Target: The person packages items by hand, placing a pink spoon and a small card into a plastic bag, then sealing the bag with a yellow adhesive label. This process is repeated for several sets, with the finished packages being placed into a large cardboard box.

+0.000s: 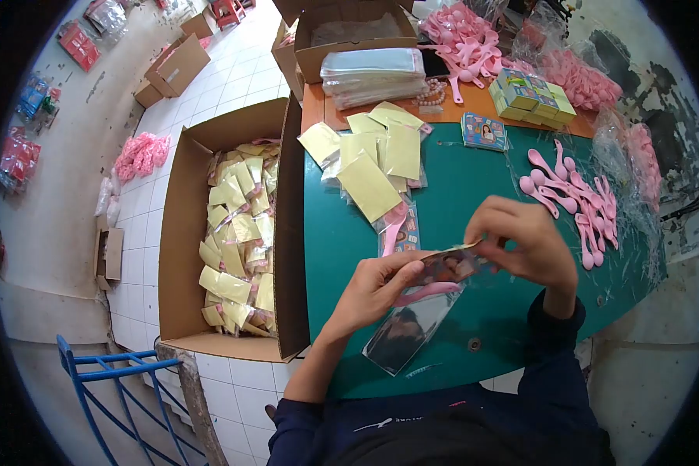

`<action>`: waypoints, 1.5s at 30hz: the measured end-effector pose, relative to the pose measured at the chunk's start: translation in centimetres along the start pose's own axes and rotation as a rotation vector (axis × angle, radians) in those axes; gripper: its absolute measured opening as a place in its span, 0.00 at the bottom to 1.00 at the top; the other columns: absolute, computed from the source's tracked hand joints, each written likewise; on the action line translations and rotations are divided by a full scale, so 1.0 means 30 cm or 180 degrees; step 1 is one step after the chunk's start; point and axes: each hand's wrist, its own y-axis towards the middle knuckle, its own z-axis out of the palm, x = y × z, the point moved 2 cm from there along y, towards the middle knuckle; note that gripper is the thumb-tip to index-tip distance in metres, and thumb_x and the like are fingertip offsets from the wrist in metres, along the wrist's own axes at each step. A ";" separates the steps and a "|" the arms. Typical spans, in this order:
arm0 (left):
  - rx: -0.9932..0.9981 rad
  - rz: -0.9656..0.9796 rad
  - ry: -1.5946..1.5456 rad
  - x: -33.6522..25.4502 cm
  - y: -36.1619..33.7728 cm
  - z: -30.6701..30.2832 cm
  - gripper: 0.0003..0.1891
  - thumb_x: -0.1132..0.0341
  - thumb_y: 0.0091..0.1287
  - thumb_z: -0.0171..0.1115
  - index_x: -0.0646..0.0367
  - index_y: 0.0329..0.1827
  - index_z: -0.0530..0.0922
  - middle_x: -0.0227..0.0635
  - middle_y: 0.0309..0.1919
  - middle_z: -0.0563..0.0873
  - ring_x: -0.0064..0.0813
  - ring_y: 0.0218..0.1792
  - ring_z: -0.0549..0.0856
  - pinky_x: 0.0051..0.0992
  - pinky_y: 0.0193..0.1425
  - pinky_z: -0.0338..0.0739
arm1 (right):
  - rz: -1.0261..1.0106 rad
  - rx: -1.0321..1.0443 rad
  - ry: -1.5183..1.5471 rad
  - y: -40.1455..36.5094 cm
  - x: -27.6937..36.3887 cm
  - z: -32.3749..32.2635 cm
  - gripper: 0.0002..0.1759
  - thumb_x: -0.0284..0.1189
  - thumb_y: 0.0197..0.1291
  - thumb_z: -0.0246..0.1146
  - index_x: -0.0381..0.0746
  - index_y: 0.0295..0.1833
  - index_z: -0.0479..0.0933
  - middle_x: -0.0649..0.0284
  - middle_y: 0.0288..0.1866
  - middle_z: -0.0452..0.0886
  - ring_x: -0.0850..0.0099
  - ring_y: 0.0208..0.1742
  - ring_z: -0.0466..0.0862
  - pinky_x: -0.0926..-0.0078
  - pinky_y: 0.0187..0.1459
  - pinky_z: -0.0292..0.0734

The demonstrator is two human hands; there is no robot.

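My left hand [380, 289] is closed on a clear plastic bag [408, 335], thumb on top. A printed card [452, 266] and a pink spoon [435, 290] show at the bag's upper part. At the bag's right end, the fingers of my right hand [526, 239] are curled in a pinch on its edge; the fingertips are partly hidden. Just beyond my left hand lies a packed pink spoon [394, 228] in clear plastic. Behind it is a pile of packets with pale yellow backs [370, 186].
Loose pink spoons [575, 194] lie on the green tabletop [474, 175] at right. Farther back are a card stack [484, 131], yellow-edged card blocks [532, 97] and a stack of clear bags [373, 74]. Left of the table stands a cardboard box [180, 256] of packets, near a blue metal frame [116, 359].
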 end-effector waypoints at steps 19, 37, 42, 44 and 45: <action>-0.0759 0.0275 -0.0978 0.033 -0.035 -0.101 0.35 0.74 0.60 0.66 0.57 0.70 0.59 0.33 0.35 0.84 0.17 0.36 0.81 0.17 0.43 0.76 | 0.1171 -0.0126 0.2467 0.031 -0.104 0.139 0.10 0.27 0.53 0.69 0.36 0.28 0.75 0.72 0.26 0.76 0.85 0.29 0.71 0.85 0.32 0.66; -0.0384 -0.0655 -0.1460 0.146 -0.223 0.055 0.31 0.69 0.74 0.43 0.58 0.72 0.35 0.46 0.46 0.82 0.34 0.48 0.84 0.27 0.46 0.82 | 0.0146 -0.0023 -0.0167 -0.080 0.008 0.291 0.17 0.27 0.52 0.67 0.39 0.49 0.76 0.57 0.50 0.76 0.61 0.50 0.78 0.68 0.48 0.75; -0.0570 -0.0591 -0.0591 0.197 -0.226 0.054 0.30 0.69 0.74 0.44 0.58 0.73 0.39 0.47 0.44 0.84 0.34 0.46 0.85 0.29 0.46 0.83 | 0.0364 0.0391 -0.0650 -0.122 0.034 0.367 0.16 0.27 0.51 0.66 0.38 0.46 0.73 0.57 0.48 0.72 0.58 0.51 0.73 0.60 0.51 0.69; -0.0536 -0.0561 -0.0458 0.194 -0.214 0.053 0.29 0.69 0.74 0.44 0.58 0.73 0.42 0.47 0.42 0.85 0.34 0.45 0.86 0.29 0.46 0.83 | 0.0424 0.0367 -0.0585 -0.130 0.026 0.385 0.14 0.27 0.51 0.66 0.37 0.43 0.72 0.57 0.44 0.70 0.57 0.48 0.73 0.60 0.49 0.68; -0.0511 -0.0563 -0.0522 0.194 -0.208 0.055 0.29 0.69 0.74 0.45 0.58 0.73 0.43 0.48 0.41 0.85 0.34 0.45 0.86 0.29 0.46 0.83 | 0.0453 0.0344 -0.0558 -0.133 0.020 0.394 0.13 0.27 0.50 0.66 0.37 0.41 0.72 0.57 0.42 0.70 0.57 0.47 0.72 0.60 0.48 0.68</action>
